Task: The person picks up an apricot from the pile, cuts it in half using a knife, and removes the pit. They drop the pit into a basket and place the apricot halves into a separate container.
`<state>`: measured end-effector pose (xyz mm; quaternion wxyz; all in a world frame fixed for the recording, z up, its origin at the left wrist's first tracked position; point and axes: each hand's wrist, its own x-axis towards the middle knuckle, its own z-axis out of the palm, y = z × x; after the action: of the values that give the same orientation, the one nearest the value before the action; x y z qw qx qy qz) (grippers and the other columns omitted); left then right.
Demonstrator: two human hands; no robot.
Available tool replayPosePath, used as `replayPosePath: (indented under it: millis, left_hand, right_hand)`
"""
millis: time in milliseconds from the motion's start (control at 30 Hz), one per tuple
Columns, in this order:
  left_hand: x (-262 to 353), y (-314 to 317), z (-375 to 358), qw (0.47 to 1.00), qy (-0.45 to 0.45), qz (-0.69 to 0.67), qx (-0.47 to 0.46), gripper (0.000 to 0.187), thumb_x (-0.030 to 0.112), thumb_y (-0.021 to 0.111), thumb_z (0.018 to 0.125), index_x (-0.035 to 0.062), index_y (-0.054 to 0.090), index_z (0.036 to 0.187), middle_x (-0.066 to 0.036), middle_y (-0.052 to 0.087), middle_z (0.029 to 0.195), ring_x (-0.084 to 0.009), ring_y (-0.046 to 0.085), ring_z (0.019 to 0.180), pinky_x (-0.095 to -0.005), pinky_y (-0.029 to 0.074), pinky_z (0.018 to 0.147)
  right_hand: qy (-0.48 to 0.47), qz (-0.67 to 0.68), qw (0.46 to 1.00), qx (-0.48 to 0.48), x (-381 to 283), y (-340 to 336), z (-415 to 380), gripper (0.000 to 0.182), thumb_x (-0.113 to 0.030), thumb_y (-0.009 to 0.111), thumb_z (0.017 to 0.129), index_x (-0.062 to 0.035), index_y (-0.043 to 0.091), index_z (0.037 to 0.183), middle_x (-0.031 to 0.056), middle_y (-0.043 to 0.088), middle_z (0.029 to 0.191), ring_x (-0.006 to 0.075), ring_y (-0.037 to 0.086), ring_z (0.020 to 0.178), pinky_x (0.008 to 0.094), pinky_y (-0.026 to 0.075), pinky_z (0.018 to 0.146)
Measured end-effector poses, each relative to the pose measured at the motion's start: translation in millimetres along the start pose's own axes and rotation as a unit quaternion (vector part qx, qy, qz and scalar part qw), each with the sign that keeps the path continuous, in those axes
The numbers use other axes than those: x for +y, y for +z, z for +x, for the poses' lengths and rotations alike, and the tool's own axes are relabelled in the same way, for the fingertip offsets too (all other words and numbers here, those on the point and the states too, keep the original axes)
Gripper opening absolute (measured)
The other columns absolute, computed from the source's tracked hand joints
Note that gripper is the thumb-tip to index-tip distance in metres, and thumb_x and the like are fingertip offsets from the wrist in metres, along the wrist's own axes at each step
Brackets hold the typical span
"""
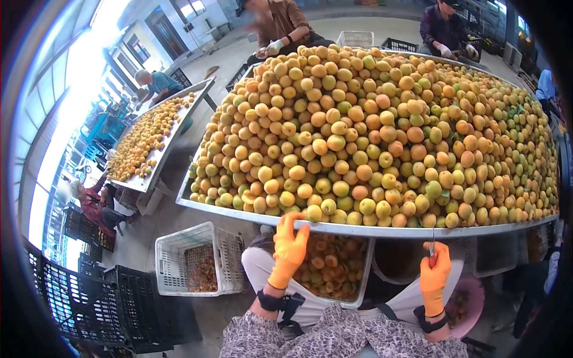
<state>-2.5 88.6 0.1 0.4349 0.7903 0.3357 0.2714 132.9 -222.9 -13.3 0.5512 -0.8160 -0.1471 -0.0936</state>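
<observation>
Fruit (352,137), orange-yellow with some green: one large heap on the metal-edged table (250,216), spread from far side to near rim (382,231). Near edge: low pale lip, foremost fruit directly behind it. Room: narrow gap between rim and knees (258,268); wider strip of floor (174,167) at left, reaching to a smaller table (156,160) also bearing fruit.

Left hand (290,247), orange glove: at the near rim, fingers half bent and parted, nothing seen in its grasp; contact with lip or fruit, cannot tell. Right hand (434,277), orange glove: farther right, just on the near side of the rim, closed around the red handle of a small knife (433,258), thin blade upright.

Below near edge: fruit-filled crate (368,262) between the knees; white crate (229,259), brownish contents, left; pink basin (474,304), right. Near left: black crates (80,298). Far side: two gloved people (292,24).
</observation>
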Motion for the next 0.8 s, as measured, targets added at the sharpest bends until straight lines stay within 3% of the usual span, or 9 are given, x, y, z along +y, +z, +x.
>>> replayPosePath:
  millis: [233, 300, 367, 433, 567, 633, 700, 733, 800]
  left_hand:
    - [27.0, 31.5, 113.6, 0.985, 0.167, -0.013, 0.03, 0.03, 0.003, 0.06, 0.086, 0.0067, 0.061, 0.115, -0.012, 0.062, 0.112, -0.031, 0.061, 0.1, -0.037, 0.05, 0.085]
    - [40.5, 50.7, 140.5, 0.951, 0.297, 0.081, 0.044, 0.039, 0.009, 0.065, 0.083, 0.0088, 0.057, 0.122, -0.012, 0.061, 0.118, -0.0344, 0.058, 0.104, -0.0421, 0.049, 0.088]
    - [53.6, 73.5, 161.0, 0.932, 0.288, 0.21, 0.058, 0.046, 0.02, 0.067, 0.083, 0.0077, 0.055, 0.125, -0.011, 0.06, 0.12, -0.033, 0.055, 0.108, -0.0445, 0.046, 0.089]
    - [64.3, 92.3, 174.6, 0.891, 0.271, 0.356, 0.071, 0.056, 0.04, 0.071, 0.078, 0.0057, 0.056, 0.119, -0.009, 0.06, 0.115, -0.0275, 0.052, 0.107, -0.0431, 0.041, 0.086]
    - [77.5, 111.6, 182.5, 0.859, 0.206, 0.466, 0.041, 0.054, 0.046, 0.075, 0.073, 0.0082, 0.058, 0.108, -0.006, 0.056, 0.108, -0.0252, 0.049, 0.108, -0.0408, 0.04, 0.087]
    - [72.6, 107.2, 183.4, 0.871, 0.23, 0.432, 0.048, 0.06, 0.047, 0.077, 0.069, 0.0075, 0.06, 0.112, -0.007, 0.055, 0.107, -0.0278, 0.047, 0.107, -0.0434, 0.038, 0.088]
    - [64.0, 98.7, 170.0, 0.884, 0.276, 0.371, 0.069, 0.055, 0.036, 0.079, 0.074, 0.0062, 0.057, 0.115, -0.006, 0.057, 0.105, -0.023, 0.053, 0.1, -0.0378, 0.044, 0.082]
    - [58.3, 95.6, 161.5, 0.961, 0.242, 0.131, -0.008, 0.052, 0.028, 0.077, 0.078, 0.0055, 0.055, 0.119, -0.005, 0.057, 0.104, -0.02, 0.056, 0.096, -0.0332, 0.047, 0.077]
    - [69.2, 79.5, 135.6, 0.942, 0.119, -0.267, -0.167, 0.049, 0.01, 0.068, 0.087, 0.0041, 0.046, 0.13, -0.005, 0.059, 0.103, -0.0141, 0.062, 0.085, -0.0227, 0.052, 0.066]
  right_hand:
    - [0.074, 0.063, 0.99, -0.1, -44.1, -4.5, -10.0, 0.021, 0.012, 0.054, 0.069, -0.0005, 0.065, 0.082, 0.005, 0.059, 0.088, 0.0083, 0.047, 0.061, 0.0214, 0.037, 0.054]
    - [0.025, 0.051, 0.99, -0.13, -42.4, -7.4, -14.2, 0.014, 0.006, 0.056, 0.076, 0.0, 0.063, 0.087, 0.0048, 0.059, 0.087, 0.0066, 0.046, 0.055, 0.0207, 0.037, 0.051]
    - [0.122, 0.071, 0.98, -0.142, -71.0, -9.6, -14.1, 0.019, 0.01, 0.056, 0.069, -0.0004, 0.066, 0.081, 0.0038, 0.058, 0.084, 0.006, 0.048, 0.062, 0.0215, 0.037, 0.052]
    - [0.084, 0.044, 0.984, -0.148, -77.7, -10.0, -14.4, 0.018, 0.009, 0.059, 0.069, -0.0016, 0.068, 0.081, 0.0036, 0.058, 0.084, 0.0059, 0.048, 0.061, 0.0219, 0.038, 0.051]
    - [0.07, 0.04, 0.986, -0.147, -82.9, -6.3, -17.1, 0.018, 0.008, 0.061, 0.067, -0.0018, 0.069, 0.08, 0.0042, 0.059, 0.084, 0.0071, 0.048, 0.06, 0.0218, 0.037, 0.051]
    - [0.026, 0.031, 0.988, -0.149, -83.0, -3.9, -15.1, 0.016, 0.007, 0.061, 0.07, -0.0015, 0.068, 0.082, 0.0029, 0.059, 0.082, 0.0059, 0.049, 0.06, 0.0208, 0.037, 0.051]
    - [0.148, 0.124, 0.969, -0.154, -90.2, -1.2, -10.6, 0.013, 0.004, 0.062, 0.074, -0.0009, 0.065, 0.086, 0.0004, 0.058, 0.077, 0.0044, 0.05, 0.059, 0.0198, 0.036, 0.05]
    - [0.154, 0.144, 0.964, -0.164, -87.5, 1.6, -8.0, 0.011, 0.002, 0.06, 0.078, -0.0006, 0.062, 0.089, -0.0009, 0.057, 0.073, 0.0031, 0.047, 0.054, 0.0193, 0.036, 0.049]
    - [0.221, 0.235, 0.927, -0.192, -83.7, 4.7, -1.9, 0.007, -0.005, 0.055, 0.086, -0.0006, 0.057, 0.092, 0.0022, 0.057, 0.077, 0.0043, 0.044, 0.05, 0.0199, 0.036, 0.046]
